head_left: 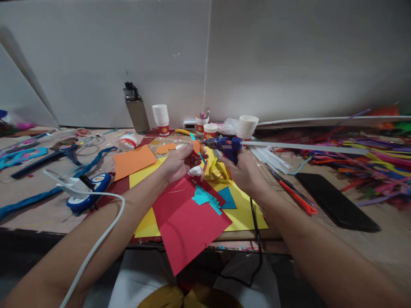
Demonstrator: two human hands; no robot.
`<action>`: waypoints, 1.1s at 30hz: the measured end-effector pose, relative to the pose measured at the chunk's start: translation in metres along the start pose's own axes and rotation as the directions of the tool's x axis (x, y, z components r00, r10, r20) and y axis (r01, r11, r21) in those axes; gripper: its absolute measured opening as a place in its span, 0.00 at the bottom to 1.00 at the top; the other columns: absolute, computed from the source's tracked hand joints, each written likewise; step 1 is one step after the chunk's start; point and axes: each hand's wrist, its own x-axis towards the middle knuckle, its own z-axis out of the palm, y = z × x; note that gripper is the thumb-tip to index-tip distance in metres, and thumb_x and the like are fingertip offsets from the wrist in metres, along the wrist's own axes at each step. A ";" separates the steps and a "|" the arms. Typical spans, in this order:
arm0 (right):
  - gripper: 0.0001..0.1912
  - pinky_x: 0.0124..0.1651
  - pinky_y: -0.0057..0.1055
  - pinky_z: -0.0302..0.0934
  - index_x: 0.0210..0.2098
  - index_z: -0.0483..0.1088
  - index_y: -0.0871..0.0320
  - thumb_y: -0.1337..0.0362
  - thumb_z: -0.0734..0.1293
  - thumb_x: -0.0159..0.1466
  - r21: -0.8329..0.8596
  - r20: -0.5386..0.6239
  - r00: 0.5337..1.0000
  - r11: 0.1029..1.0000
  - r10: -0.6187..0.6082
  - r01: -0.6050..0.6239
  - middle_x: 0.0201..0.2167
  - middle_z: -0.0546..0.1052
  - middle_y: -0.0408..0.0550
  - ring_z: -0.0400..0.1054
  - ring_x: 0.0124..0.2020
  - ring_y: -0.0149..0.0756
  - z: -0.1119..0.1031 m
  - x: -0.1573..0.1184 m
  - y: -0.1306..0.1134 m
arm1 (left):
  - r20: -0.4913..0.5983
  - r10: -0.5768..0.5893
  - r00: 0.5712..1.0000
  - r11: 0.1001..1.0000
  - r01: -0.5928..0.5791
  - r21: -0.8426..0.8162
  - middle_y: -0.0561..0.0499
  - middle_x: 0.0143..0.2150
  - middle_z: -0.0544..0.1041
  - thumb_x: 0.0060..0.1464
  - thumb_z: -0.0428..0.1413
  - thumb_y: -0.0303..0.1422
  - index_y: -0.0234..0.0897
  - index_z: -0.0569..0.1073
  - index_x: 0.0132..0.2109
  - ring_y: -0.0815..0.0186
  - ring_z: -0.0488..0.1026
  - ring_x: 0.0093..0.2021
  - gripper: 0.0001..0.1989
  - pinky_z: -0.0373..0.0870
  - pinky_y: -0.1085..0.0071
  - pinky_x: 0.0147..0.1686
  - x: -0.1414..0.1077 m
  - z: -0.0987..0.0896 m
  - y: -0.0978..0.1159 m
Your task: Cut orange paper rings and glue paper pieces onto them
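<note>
My right hand (242,167) is wrapped round a blue hot glue gun (229,147), whose nozzle points left. A long clear glue stick (305,148) sticks out of its back, and a black cord hangs below. In my left hand (181,162) I pinch a small orange paper piece (196,148) with blue strips on it; the fingers partly hide its shape. The nozzle is close to this piece; whether they touch I cannot tell. Under my hands lie yellow-handled scissors (216,170), turquoise paper strips (207,199), a red sheet (192,226) and a yellow sheet (247,218).
Behind stand stacked paper cups (160,117), a second stack (248,126) and a bottle (136,111). To the right lie glue sticks (269,156), a utility knife (297,194), a black phone (337,201) and pipe cleaners (369,167). A blue power strip (88,196) is at left.
</note>
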 end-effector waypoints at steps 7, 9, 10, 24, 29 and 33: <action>0.20 0.49 0.51 0.65 0.54 0.67 0.57 0.65 0.64 0.62 0.007 0.008 1.000 1.000 0.003 -0.003 0.49 0.77 0.57 0.71 0.47 0.51 0.000 0.000 0.000 | -0.004 0.036 0.999 0.999 -0.036 -0.014 0.49 0.33 0.77 0.52 0.63 0.37 0.32 0.74 0.38 0.70 0.74 0.31 0.12 0.69 0.74 0.30 0.002 -0.003 -0.001; 0.19 0.48 0.50 0.65 0.53 0.67 0.57 0.65 0.63 0.62 -0.015 0.003 1.000 1.000 0.006 -0.006 0.48 0.77 0.58 0.72 0.47 0.51 0.000 0.000 0.000 | -0.017 0.052 0.999 0.999 -0.052 -0.011 0.50 0.33 0.77 0.52 0.63 0.37 0.32 0.74 0.38 0.70 0.75 0.31 0.11 0.68 0.74 0.30 0.002 -0.003 -0.001; 0.20 0.48 0.50 0.65 0.53 0.67 0.58 0.64 0.64 0.62 -0.030 0.001 1.000 0.999 0.013 -0.013 0.47 0.77 0.58 0.72 0.46 0.51 0.000 0.000 0.000 | -0.022 0.060 0.998 0.998 -0.060 -0.009 0.50 0.32 0.77 0.52 0.63 0.37 0.33 0.74 0.37 0.70 0.74 0.31 0.11 0.68 0.74 0.30 0.002 -0.003 -0.001; 0.17 0.49 0.48 0.65 0.52 0.67 0.57 0.64 0.62 0.63 -0.017 0.007 0.999 0.999 -0.040 0.040 0.49 0.77 0.57 0.71 0.47 0.50 -0.003 -0.001 -0.004 | -0.030 0.108 0.994 0.993 -0.107 0.039 0.52 0.32 0.76 0.51 0.64 0.37 0.35 0.72 0.37 0.69 0.75 0.33 0.12 0.68 0.74 0.31 0.002 -0.002 0.001; 0.16 0.47 0.47 0.65 0.49 0.69 0.60 0.64 0.63 0.62 -0.077 0.025 0.999 0.997 -0.026 0.028 0.46 0.78 0.59 0.72 0.44 0.51 -0.005 -0.001 -0.008 | -0.011 0.130 0.991 0.988 -0.129 0.081 0.51 0.33 0.76 0.51 0.64 0.37 0.35 0.72 0.42 0.68 0.76 0.35 0.14 0.68 0.74 0.32 0.003 -0.004 0.001; 0.15 0.46 0.46 0.65 0.48 0.69 0.61 0.64 0.62 0.62 -0.080 0.027 1.000 0.997 -0.015 0.017 0.46 0.77 0.59 0.72 0.44 0.51 -0.006 -0.001 -0.009 | -0.026 0.138 0.990 0.986 -0.135 0.095 0.51 0.33 0.76 0.51 0.64 0.37 0.34 0.72 0.40 0.68 0.75 0.35 0.14 0.68 0.74 0.33 0.002 -0.002 0.001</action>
